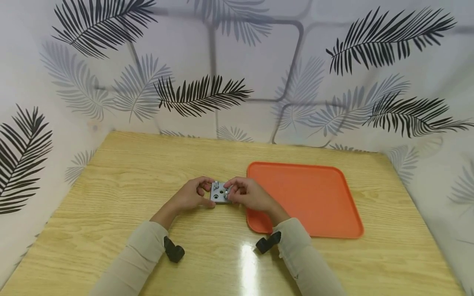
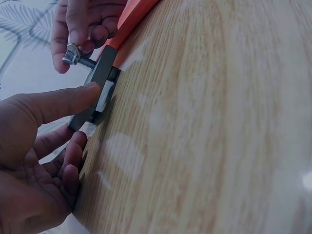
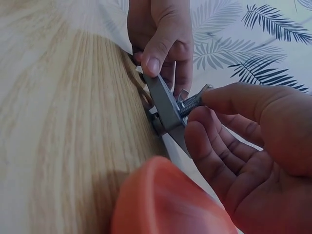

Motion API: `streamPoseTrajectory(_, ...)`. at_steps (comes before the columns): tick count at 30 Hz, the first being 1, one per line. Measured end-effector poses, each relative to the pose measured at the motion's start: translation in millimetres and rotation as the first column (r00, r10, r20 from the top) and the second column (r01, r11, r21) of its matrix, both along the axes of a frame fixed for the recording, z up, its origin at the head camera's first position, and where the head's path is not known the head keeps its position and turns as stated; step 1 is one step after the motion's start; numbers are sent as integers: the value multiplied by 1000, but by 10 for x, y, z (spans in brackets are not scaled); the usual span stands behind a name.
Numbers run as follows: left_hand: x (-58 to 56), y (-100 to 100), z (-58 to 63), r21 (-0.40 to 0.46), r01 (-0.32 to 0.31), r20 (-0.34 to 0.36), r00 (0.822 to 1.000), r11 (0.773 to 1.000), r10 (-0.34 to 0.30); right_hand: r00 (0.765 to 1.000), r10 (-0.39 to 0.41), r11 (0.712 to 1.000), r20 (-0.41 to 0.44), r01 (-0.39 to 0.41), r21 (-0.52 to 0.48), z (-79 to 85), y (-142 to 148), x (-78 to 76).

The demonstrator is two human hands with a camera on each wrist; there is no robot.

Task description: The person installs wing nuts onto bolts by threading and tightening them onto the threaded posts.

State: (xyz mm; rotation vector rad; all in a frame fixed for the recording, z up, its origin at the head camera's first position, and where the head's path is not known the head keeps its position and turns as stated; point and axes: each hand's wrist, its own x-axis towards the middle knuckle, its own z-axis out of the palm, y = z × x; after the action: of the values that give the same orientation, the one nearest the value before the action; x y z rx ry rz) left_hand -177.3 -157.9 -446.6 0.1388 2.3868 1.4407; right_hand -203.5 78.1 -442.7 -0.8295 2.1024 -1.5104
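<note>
A small grey metal plate (image 1: 221,197) with several round holes lies low over the table between both hands. My left hand (image 1: 190,195) holds its left end, the thumb along the near edge and fingers at the far side. On the plate's right part stands a threaded bolt (image 2: 87,62) with a wing nut (image 2: 72,54) at its upper end. Thumb and finger of my right hand (image 1: 252,195) pinch that wing nut, partly covering it. Another shiny metal fitting (image 1: 216,185) stands at the plate's upper left. Dark round feet (image 2: 114,74) show beneath the plate.
An orange tray (image 1: 303,197) lies on the wooden table (image 1: 148,164) to the right, its left edge under my right wrist. Behind the table hangs a leaf-patterned cloth (image 1: 252,61). Black wrist mounts (image 1: 173,250) sit at both cuffs.
</note>
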Motion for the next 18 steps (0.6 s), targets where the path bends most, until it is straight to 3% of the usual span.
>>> streamPoseTrajectory(13,-28,-5,-40,-19,-3,-8,1000,1000,2,995,-78,997,60,79,-17,-22,57,-34)
streamPoseTrajectory(18,-16,-5,-33,-21,-1,-4,1000,1000,1,997,-58,998,54,60,-31,-20,35,-23)
